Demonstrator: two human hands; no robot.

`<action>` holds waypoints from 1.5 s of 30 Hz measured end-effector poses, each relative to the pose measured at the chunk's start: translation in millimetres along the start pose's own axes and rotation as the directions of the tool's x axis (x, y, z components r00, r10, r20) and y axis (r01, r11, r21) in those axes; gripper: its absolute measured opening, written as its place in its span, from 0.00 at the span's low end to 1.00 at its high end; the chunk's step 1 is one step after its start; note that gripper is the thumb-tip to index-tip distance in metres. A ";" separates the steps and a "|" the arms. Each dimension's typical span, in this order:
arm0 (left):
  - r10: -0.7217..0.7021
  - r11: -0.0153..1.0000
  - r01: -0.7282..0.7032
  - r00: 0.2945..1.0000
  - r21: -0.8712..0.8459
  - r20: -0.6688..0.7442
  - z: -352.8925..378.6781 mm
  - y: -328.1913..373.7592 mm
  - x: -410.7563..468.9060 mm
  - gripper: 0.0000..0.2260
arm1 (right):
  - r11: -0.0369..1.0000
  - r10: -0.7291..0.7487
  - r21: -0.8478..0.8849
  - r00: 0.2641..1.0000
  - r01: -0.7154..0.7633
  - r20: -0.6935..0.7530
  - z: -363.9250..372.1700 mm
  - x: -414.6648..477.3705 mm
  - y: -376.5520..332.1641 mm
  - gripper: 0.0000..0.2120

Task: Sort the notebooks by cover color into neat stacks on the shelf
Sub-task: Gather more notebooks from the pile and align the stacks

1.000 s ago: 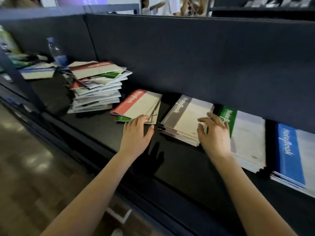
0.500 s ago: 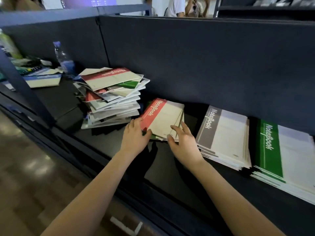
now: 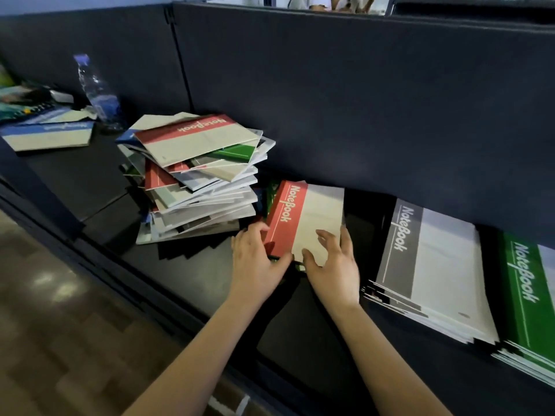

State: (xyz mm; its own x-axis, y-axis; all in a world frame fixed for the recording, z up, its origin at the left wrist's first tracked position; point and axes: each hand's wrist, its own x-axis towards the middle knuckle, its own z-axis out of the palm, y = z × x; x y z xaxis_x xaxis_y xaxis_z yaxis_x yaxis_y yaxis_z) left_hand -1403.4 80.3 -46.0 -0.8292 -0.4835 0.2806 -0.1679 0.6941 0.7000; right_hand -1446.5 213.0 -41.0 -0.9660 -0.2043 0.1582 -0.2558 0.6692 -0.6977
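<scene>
Step in hand: squaring the red stack (image 3: 303, 217), which lies on the shelf (image 3: 195, 271) between the mixed pile (image 3: 198, 178) and the grey stack (image 3: 429, 265). Left hand (image 3: 258, 262) grips its near-left corner, fingers curled at the spine edge. Right hand (image 3: 333, 265) lies fingers-flat on the cover, not clasping. A green edge shows under the red, so it likely needs pulling out next to go to the green stack (image 3: 528, 295). Room: mixed pile just beside on the left and leaning, back panel (image 3: 360, 100) close behind, dark gap on the right, bare shelf in front.
</scene>
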 end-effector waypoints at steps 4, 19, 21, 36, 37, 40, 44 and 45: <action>-0.008 1.000 0.008 1.000 -0.030 0.028 -0.3 0.8 -4.4 0.25 | 0.994 -0.013 0.109 0.998 0.019 -0.058 1.0 -1.4 4.8 0.19; 0.126 0.976 -0.143 0.986 -0.161 -0.110 -2.2 -2.3 -7.5 0.22 | 0.934 0.012 0.349 0.974 0.069 -0.226 0.2 -4.1 6.0 0.13; 0.070 0.964 -0.102 0.988 -0.247 -0.136 -5.6 -2.9 -5.6 0.25 | 0.923 0.000 0.371 0.966 0.100 -0.260 -0.8 -4.1 5.0 0.13; -0.053 0.650 0.123 0.992 -0.750 0.117 -42.0 24.2 17.9 0.42 | 0.732 0.044 0.655 0.945 0.189 -0.323 -29.1 -2.6 -26.1 0.21; -0.021 0.626 0.108 0.992 -0.772 0.123 -43.4 32.2 22.8 0.42 | 0.703 0.099 0.695 0.946 0.152 -0.308 -38.7 0.2 -29.1 0.21; 0.058 0.560 0.090 0.987 -0.824 0.147 -39.8 58.1 32.3 0.42 | 0.706 0.176 0.703 0.941 0.083 -0.288 -74.3 8.3 -32.1 0.25; 0.180 0.509 0.079 0.964 -0.857 0.196 -16.8 91.0 25.9 0.41 | 0.730 0.208 0.681 0.930 0.059 -0.303 -117.1 6.3 -14.1 0.16; 0.203 0.496 0.090 0.955 -0.864 0.215 -9.8 98.7 22.3 0.40 | 0.719 0.241 0.693 0.916 0.053 -0.320 -126.2 3.1 -6.7 0.17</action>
State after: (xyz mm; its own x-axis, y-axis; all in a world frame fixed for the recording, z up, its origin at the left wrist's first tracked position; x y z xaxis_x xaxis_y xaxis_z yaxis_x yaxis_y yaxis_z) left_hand -1433.3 132.8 35.7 -0.9410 -0.2064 0.2683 0.3029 -0.1595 0.9396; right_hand -1452.4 298.0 52.4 -0.9586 0.2023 0.2006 -0.2096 -0.0243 -0.9775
